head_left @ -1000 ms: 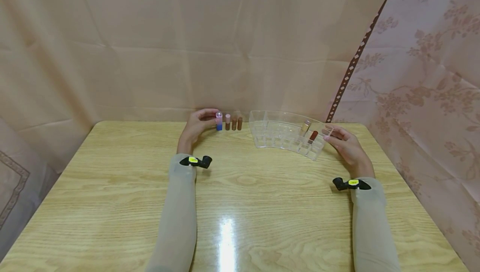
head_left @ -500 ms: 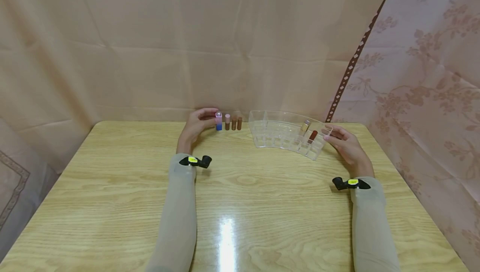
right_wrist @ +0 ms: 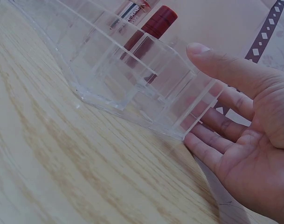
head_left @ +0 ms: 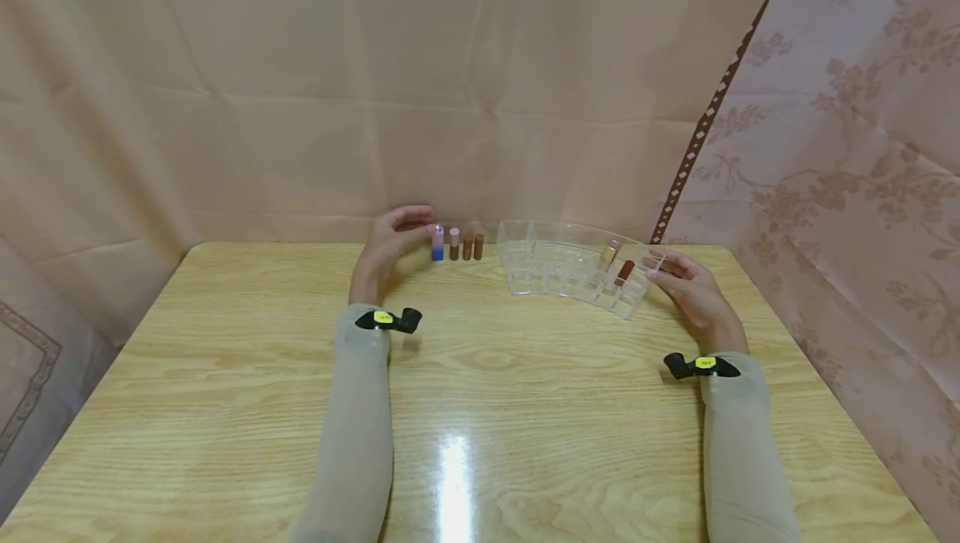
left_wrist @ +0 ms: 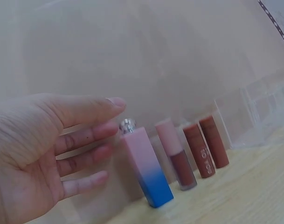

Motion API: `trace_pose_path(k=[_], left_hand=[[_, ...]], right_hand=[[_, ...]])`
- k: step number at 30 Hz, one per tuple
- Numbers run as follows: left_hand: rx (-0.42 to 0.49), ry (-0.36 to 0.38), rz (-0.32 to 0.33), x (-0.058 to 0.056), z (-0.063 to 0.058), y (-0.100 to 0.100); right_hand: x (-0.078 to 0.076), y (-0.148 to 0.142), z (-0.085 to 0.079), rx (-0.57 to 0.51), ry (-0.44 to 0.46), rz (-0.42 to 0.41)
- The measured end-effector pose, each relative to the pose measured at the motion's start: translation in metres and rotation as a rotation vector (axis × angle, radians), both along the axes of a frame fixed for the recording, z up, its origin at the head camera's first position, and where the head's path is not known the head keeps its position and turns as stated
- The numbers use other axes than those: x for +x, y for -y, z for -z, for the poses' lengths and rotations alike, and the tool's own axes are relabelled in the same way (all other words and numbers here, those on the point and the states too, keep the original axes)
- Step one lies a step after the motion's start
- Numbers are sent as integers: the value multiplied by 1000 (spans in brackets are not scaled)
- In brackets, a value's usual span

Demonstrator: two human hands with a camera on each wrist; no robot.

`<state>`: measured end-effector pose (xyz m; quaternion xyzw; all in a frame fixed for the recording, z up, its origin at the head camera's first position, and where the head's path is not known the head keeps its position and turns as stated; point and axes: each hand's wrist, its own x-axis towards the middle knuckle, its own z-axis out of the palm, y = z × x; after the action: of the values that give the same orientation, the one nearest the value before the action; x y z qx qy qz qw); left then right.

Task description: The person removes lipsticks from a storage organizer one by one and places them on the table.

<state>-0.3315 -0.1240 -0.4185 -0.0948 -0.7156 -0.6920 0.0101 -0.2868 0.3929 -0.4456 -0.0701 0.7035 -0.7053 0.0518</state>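
Observation:
My left hand (head_left: pixel 390 245) is beside a square lipstick tube (left_wrist: pixel 148 168), pink fading to blue with a silvery faceted knob on top. In the left wrist view the thumb and fingers are spread, with a small gap before the tube, which stands upright on the table. To its right stand a pink-capped lip gloss (left_wrist: pixel 176 156) and two brown tubes (left_wrist: pixel 199 150). My right hand (head_left: pixel 690 286) holds the right end of a clear fan-shaped organizer (head_left: pixel 517 235), thumb at its upper edge and fingers round the outer end. A gold-topped tube (head_left: pixel 609 255) and a dark-red-capped tube (right_wrist: pixel 161 21) sit in its compartments.
Everything stands near the back edge of a wood-grain table (head_left: pixel 525 410). A beige curtain (head_left: pixel 375 93) hangs right behind, and a pink floral cloth (head_left: pixel 862 151) hangs at the right.
My left hand has let go of the pink-and-blue lipstick tube and moved slightly up and left. The tube stays upright. The right hand and organizer hold still.

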Motion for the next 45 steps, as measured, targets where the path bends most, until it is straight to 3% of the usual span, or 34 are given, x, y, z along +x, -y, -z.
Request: trace_pose_path(k=[7, 16, 25, 34, 45], left_hand=[[-63, -93, -40, 0, -15, -2], [-92, -290, -5, 9, -42, -29], [-26, -309, 116, 12, -62, -82], [-81, -292, 263, 11, -78, -127], [-135, -308, 364, 8, -71, -177]], right_hand=[[0, 0, 0, 20, -3, 1], [-1, 0, 1, 18, -2, 3], [1, -1, 1, 42, -6, -4], [1, -1, 0, 30, -7, -3], [0, 0, 2, -10, -18, 6]])
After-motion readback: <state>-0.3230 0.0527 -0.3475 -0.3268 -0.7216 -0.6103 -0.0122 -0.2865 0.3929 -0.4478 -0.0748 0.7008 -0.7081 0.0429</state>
